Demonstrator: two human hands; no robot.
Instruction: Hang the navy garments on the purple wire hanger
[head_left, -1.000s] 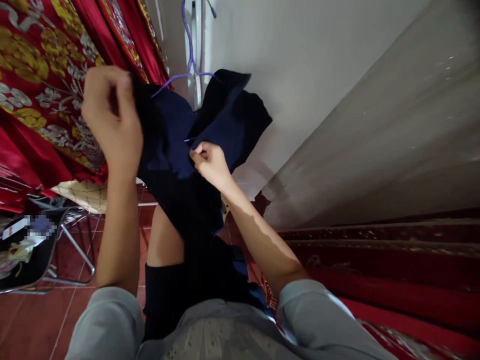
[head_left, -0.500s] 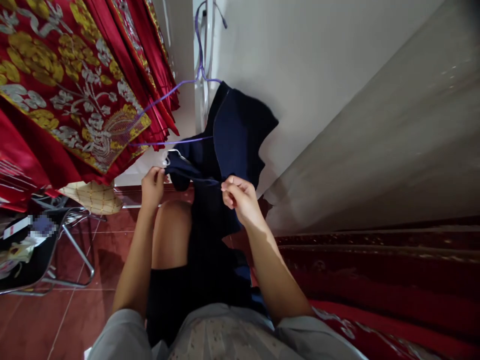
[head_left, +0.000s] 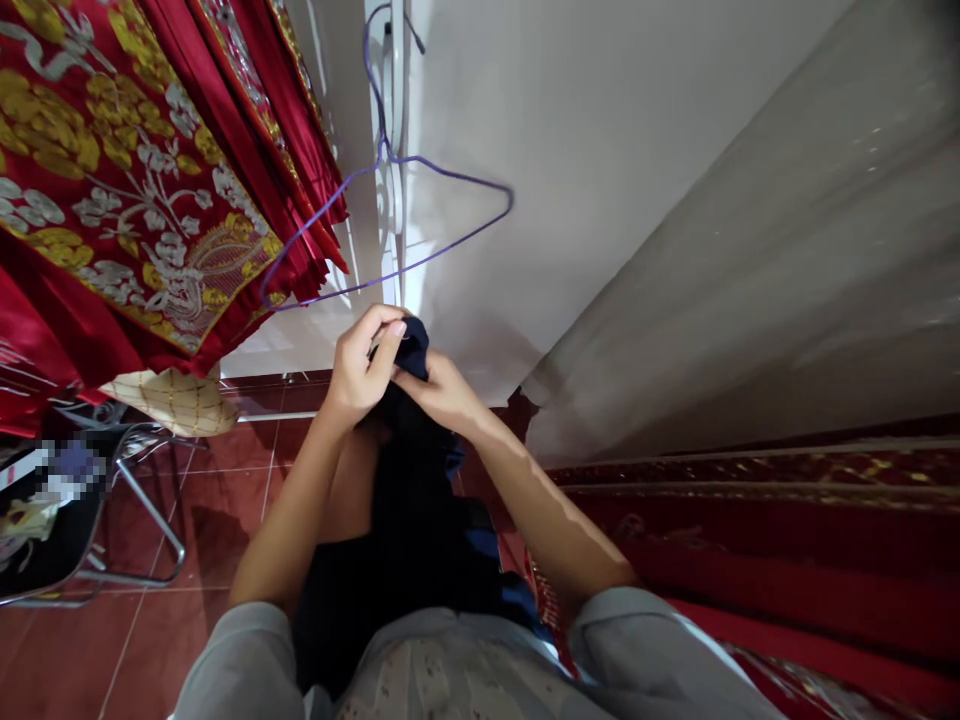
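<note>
The single view looks from the wearer's head, forward and steeply down over a grey short-sleeved shirt [head_left: 457, 680] at six o'clock. A dark navy cloth garment [head_left: 414, 345] sits close, near centre; a thin purple wire hanger [head_left: 384, 145] at eleven is farther, red tiled floor [head_left: 232, 485] at eight well below.

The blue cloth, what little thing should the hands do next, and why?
Maybe ease the blue cloth open a little: the left hand and right hand hold it bunched, off the hanger, so its shape is hard to see.
</note>
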